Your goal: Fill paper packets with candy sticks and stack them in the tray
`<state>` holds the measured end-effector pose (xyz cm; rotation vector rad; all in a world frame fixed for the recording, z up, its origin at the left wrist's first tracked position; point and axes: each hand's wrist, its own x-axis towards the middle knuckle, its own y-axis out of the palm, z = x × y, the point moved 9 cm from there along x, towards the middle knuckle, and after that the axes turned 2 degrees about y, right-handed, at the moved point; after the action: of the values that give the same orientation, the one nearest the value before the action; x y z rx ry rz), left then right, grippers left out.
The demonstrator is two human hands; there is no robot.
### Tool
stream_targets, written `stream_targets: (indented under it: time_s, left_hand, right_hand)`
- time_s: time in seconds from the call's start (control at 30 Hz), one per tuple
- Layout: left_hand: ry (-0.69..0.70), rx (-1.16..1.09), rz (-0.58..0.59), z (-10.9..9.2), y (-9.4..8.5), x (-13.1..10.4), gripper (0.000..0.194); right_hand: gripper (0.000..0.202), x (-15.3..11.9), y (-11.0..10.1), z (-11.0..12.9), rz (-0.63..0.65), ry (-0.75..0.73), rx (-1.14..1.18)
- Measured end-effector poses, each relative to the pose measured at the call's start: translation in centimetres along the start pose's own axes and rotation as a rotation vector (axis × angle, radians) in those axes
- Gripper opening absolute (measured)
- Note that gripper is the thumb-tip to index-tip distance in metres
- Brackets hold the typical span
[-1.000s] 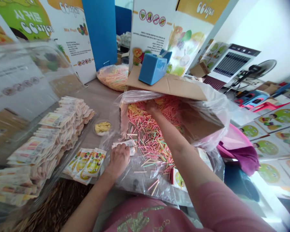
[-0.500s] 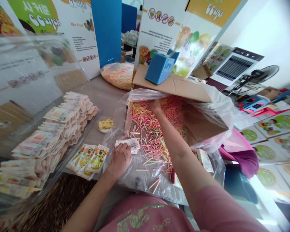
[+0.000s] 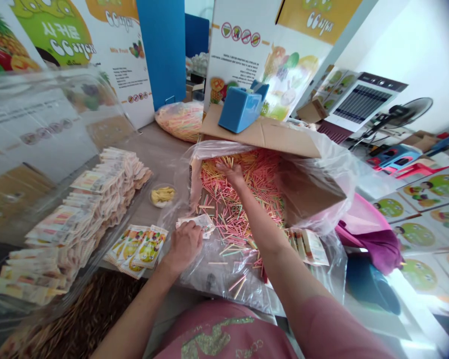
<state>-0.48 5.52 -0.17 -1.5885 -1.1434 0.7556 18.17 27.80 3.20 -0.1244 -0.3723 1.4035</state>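
The right hand [image 3: 230,173], loosely spread, lies among the sticks [image 3: 264,174], beyond the left hand [image 3: 187,243], whose grip on the packets [image 3: 206,224] is unclear.

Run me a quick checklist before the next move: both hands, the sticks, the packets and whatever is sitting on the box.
1. Left hand on the white packets: ok.
2. Right hand inside the cardboard box, at the coloured sticks: ok.
3. Number of sticks in the right hand: cannot tell; they blend with the pile.
4. Sticks contained in the box: not ok; many are spread outside its opening, with a few loose sticks near the table's front edge.
5. Blue tape dispenser resting on the box's upper flap: ok.
6. Packets under the left hand open: cannot tell.
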Motion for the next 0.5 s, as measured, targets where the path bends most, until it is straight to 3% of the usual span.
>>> stream_targets:
  time_s: [0.17, 0.33, 0.5]
  left_hand:
    - [0.047, 0.085, 0.058, -1.4, 0.1, 0.2, 0.027]
    - [0.000, 0.017, -0.021, -0.1, -0.4, 0.4, 0.024]
    - [-0.008, -0.042, -0.134, 0.9, -0.6, 0.1, 0.021]
  right_hand:
    - [0.048, 1.2, -0.5, -0.3, -0.068, 0.077, -0.253]
    - [0.041, 0.0, -1.9, 0.5, -0.088, 0.063, -0.314]
    - [0.045, -5.0, -1.2, 1.6, -0.079, -0.030, 0.059]
